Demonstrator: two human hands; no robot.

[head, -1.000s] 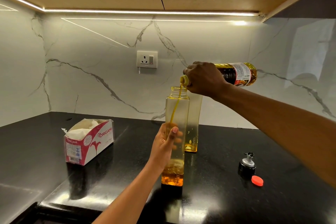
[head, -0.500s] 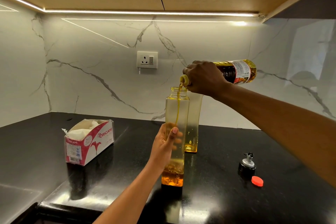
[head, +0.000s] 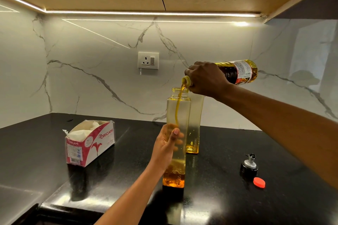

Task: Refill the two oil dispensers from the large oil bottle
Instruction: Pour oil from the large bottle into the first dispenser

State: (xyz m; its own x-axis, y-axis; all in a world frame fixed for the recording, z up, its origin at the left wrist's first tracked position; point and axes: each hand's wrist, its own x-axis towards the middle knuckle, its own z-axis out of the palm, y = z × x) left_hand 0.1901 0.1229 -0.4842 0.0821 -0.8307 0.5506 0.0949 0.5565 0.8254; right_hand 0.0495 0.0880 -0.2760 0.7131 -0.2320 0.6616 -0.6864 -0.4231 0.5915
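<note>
A tall clear square oil dispenser (head: 178, 113) stands uncapped on the black counter, with a shallow pool of amber oil at its bottom. My left hand (head: 167, 145) grips it around the middle. My right hand (head: 205, 78) holds the large oil bottle (head: 239, 72) tipped almost flat by its neck, mouth just over the dispenser's opening. A thin stream of oil (head: 177, 113) runs down inside. The second dispenser (head: 194, 126) stands right behind the first, partly hidden, with a little oil at its base.
A black pourer cap (head: 249, 165) and a red bottle cap (head: 259, 182) lie on the counter at the right. An open tissue box (head: 90, 142) sits at the left. A marble backsplash with a wall socket (head: 148, 60) rises behind. The counter's front edge (head: 76, 210) is near.
The oil keeps pouring and its level in the front dispenser has risen slightly. The bottle's base has tipped up a little. Both hands stay where they were.
</note>
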